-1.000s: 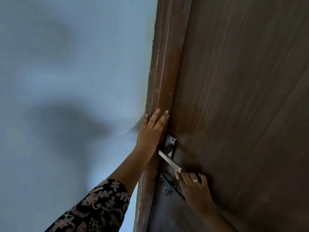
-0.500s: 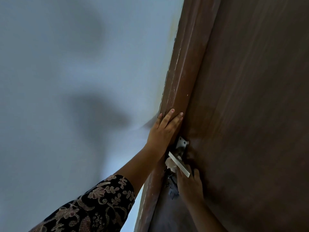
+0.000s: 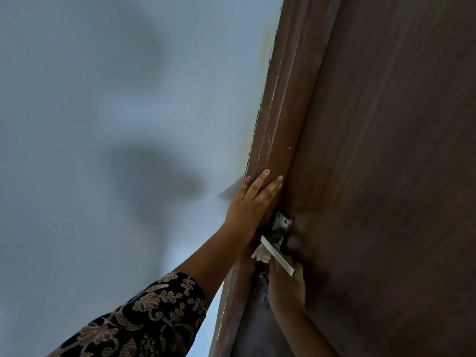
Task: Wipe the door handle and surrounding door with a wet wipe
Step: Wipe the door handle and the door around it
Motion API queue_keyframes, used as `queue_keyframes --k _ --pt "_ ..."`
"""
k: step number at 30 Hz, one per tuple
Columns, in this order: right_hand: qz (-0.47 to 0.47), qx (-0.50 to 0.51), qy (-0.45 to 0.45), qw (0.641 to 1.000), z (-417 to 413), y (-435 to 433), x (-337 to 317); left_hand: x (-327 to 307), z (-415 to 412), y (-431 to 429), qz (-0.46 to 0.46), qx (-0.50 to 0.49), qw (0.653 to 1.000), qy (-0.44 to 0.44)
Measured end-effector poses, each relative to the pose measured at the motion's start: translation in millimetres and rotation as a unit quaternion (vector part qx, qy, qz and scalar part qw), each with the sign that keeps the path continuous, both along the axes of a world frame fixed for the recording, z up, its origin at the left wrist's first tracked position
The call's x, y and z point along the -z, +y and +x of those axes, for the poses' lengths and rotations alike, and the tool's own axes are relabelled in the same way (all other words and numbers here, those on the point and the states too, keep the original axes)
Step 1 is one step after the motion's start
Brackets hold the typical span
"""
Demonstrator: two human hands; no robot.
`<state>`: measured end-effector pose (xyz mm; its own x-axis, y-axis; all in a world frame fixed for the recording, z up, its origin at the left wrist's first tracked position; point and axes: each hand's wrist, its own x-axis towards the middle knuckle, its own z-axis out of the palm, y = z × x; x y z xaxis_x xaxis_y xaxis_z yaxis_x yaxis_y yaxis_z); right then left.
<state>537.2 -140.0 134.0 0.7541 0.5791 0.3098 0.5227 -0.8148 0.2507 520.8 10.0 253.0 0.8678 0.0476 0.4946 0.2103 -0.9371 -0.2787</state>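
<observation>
A dark brown wooden door (image 3: 386, 150) fills the right side. Its silver lever handle (image 3: 277, 255) on a metal backplate (image 3: 280, 225) sits low in the view. My left hand (image 3: 251, 202) lies flat, fingers together, against the door frame (image 3: 278, 119) just above the handle. My right hand (image 3: 286, 287) is under and behind the lever, holding a crumpled white wet wipe (image 3: 261, 255) pressed against the handle's underside. Most of the wipe is hidden by the lever and my fingers.
A pale blue-grey wall (image 3: 116, 124) with soft shadows takes up the left. A dark latch fitting (image 3: 262, 284) sits on the door below the handle, partly hidden by my right hand. My patterned sleeve (image 3: 144, 318) is at the bottom left.
My right hand rose from the door below the lever to behind the handle, and the white wipe now shows there. The view shifted, so the door sits further right. My left hand stayed on the frame.
</observation>
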Motion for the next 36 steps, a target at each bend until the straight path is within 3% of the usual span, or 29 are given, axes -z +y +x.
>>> queue_keyframes --k 13,22,27,33,36 --pt "0.053 -0.053 -0.121 0.99 6 -36 -23 -3 -4 -5 -0.011 0.001 1.0 -0.016" --pt "-0.041 -0.158 -0.212 0.964 22 -40 -63 -6 -8 -10 -0.036 0.006 0.999 -0.01" --pt "-0.173 -0.108 -0.242 0.949 31 -28 -78 -8 -7 -12 -0.045 0.01 0.999 -0.016" --pt "-0.21 -0.185 -0.257 0.925 45 -6 -89 -4 -5 -11 -0.036 0.008 0.999 -0.028" --pt "-0.202 -0.189 -0.24 0.931 43 1 -98 -2 -4 -10 -0.031 0.01 0.999 -0.028"
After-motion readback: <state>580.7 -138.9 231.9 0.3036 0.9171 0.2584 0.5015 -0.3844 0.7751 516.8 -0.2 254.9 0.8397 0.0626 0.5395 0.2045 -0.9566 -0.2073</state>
